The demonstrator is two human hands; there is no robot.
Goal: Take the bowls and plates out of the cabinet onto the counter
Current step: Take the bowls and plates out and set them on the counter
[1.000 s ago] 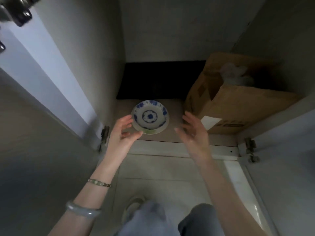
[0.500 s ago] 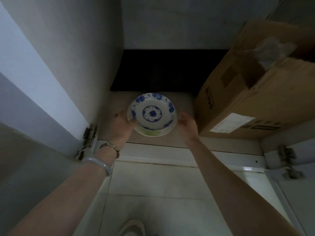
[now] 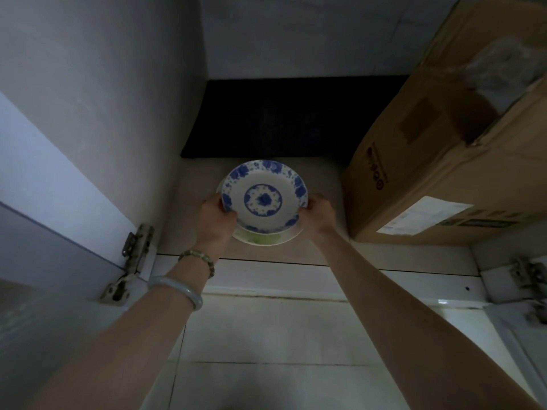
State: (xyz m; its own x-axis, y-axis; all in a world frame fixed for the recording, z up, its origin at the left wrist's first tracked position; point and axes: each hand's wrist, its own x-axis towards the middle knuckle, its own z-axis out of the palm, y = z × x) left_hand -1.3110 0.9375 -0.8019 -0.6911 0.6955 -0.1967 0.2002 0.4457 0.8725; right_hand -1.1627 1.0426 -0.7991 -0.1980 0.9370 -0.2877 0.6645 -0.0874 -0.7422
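Observation:
A white plate with blue flower patterns (image 3: 265, 196) is on the low cabinet's floor (image 3: 322, 184), near its front edge. It lies on top of a second plate with a pale green rim (image 3: 263, 239), which shows only at the front. My left hand (image 3: 217, 218) grips the blue plate's left rim, thumb on top. My right hand (image 3: 316, 216) holds the right rim. The blue plate looks tilted, slightly raised off the one beneath.
A large cardboard box (image 3: 444, 161) fills the cabinet's right side, close to my right hand. A black mat (image 3: 281, 116) lies at the back. The cabinet's left wall (image 3: 118, 99) and open door hinge (image 3: 130, 261) stand to the left. Pale floor tiles (image 3: 281, 335) lie below.
Both hands reached in from in front of the cabinet and closed on the plate's rims. The view has moved closer, and the blue plate now sits tilted on the lower plate.

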